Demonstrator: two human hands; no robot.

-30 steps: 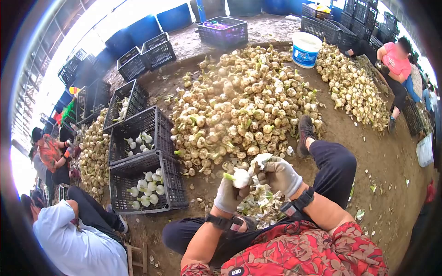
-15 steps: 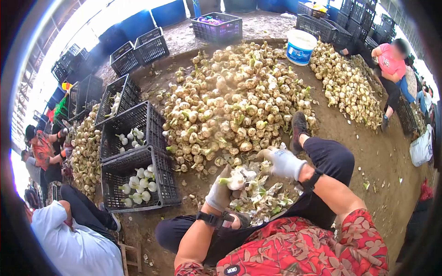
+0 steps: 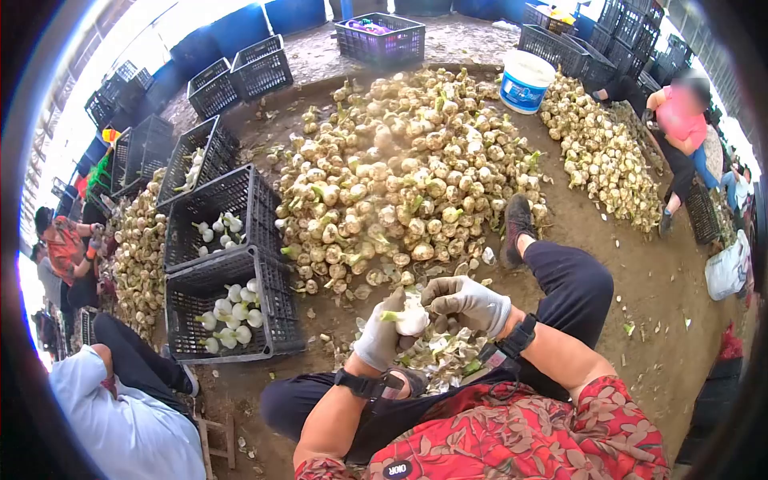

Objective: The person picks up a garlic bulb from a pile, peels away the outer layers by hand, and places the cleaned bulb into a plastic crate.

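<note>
In a grey-white glove, my left hand (image 3: 379, 333) is wrapped round a white garlic bulb (image 3: 411, 318), whose green stem end points left. My right hand (image 3: 469, 302), gloved too, has its fingers pinched together at the bulb's right side; whatever is between them is too small to make out. Below both hands lies a heap of peeled skins (image 3: 453, 352). Beyond them spreads a large pile of unpeeled, soil-marked garlic (image 3: 400, 184). Clean white bulbs (image 3: 232, 316) sit in the near black crate (image 3: 276, 312) on the left.
More black crates (image 3: 252, 204) stand at the left, and one (image 3: 380, 44) at the back. A white-and-blue bucket (image 3: 524, 84) is beside a second garlic pile (image 3: 600, 156). A person in white (image 3: 128, 408) sits close at left; other people are at far left and right.
My right hand has moved left and down to the bulb, its fingers closing beside it. My left hand still holds the bulb. The whole view has shifted slightly.
</note>
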